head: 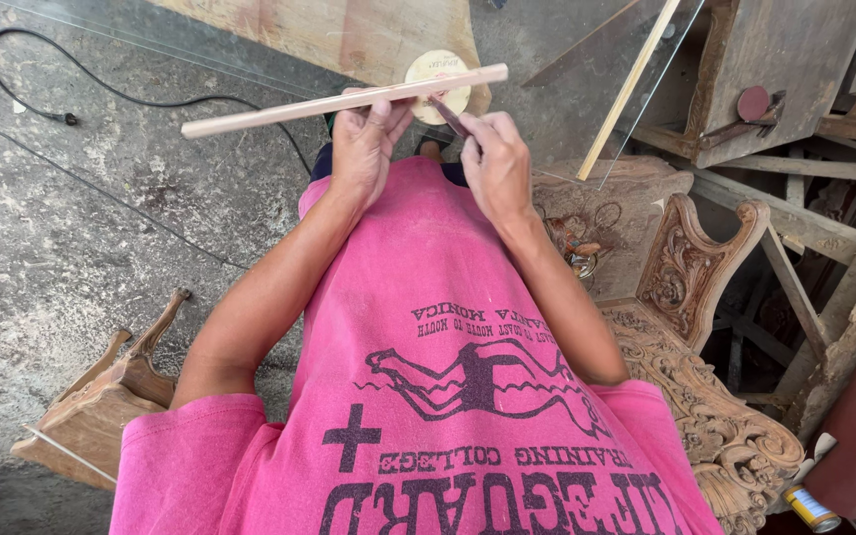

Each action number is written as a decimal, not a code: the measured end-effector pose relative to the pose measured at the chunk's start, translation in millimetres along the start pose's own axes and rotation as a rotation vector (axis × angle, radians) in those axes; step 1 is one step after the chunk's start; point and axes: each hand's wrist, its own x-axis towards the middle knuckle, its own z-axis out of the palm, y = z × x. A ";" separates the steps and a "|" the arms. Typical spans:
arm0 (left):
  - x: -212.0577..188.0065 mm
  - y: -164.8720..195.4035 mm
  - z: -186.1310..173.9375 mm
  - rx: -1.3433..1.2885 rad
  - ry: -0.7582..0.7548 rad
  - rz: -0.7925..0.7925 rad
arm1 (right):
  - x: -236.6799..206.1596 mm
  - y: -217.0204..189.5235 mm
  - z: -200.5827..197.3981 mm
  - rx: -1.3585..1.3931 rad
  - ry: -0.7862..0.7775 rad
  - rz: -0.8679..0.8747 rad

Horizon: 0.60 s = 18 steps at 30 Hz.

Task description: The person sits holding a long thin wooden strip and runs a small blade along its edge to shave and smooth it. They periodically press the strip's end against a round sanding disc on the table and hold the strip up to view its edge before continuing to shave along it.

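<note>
My pink printed T-shirt [428,396] fills the bottom of the view, both forearms reaching out over it. My left hand [364,149] pinches a long pale wooden slat [344,100], thumb and fingers closed round its middle, holding it nearly level above the concrete floor [71,218]. My right hand [495,163] grips a small dark piece of sandpaper [448,116] against the slat's underside. A carved wooden chair frame [705,327] stands just to my right.
</note>
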 end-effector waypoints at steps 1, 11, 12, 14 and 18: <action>-0.8 2.0 -2.5 0.039 0.014 0.043 | -0.8 2.8 -0.9 0.050 0.010 0.025; -21.4 17.1 -18.9 0.295 -0.053 0.324 | -34.2 41.3 -11.9 0.901 -0.041 0.369; -21.6 18.6 -20.2 0.285 -0.043 0.343 | -36.6 43.0 -12.6 0.891 -0.045 0.341; -19.9 23.2 -23.2 0.232 0.003 0.316 | -38.3 45.0 -10.7 0.875 -0.015 0.323; -16.7 40.3 -37.2 0.070 -0.004 0.332 | -41.9 46.6 -2.0 0.823 -0.003 0.351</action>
